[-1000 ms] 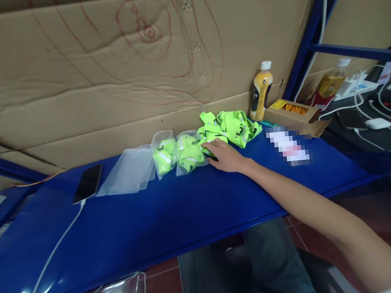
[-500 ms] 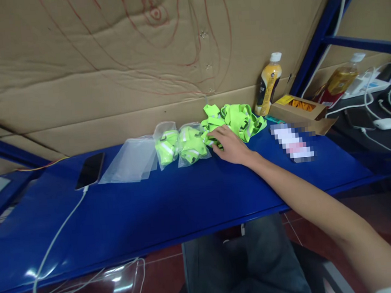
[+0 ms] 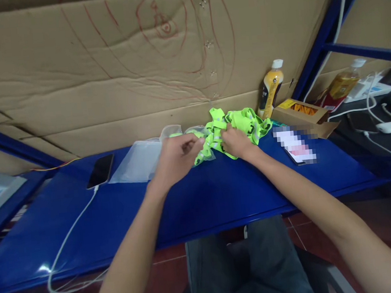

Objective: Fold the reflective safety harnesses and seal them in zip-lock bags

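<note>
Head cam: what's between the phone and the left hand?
A flat stack of clear plastic bags on the blue shelf separates the phone from the left hand, per the head view. Both it and the right hand grip the neon green straps.

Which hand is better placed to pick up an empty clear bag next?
Left, probably. The left hand, pinching the green strap, sits right beside the empty clear bags; the right hand grips the strap farther from them.

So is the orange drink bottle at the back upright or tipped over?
Upright: the orange drink bottle stands on the blue shelf in front of the cardboard, white cap on top.
</note>
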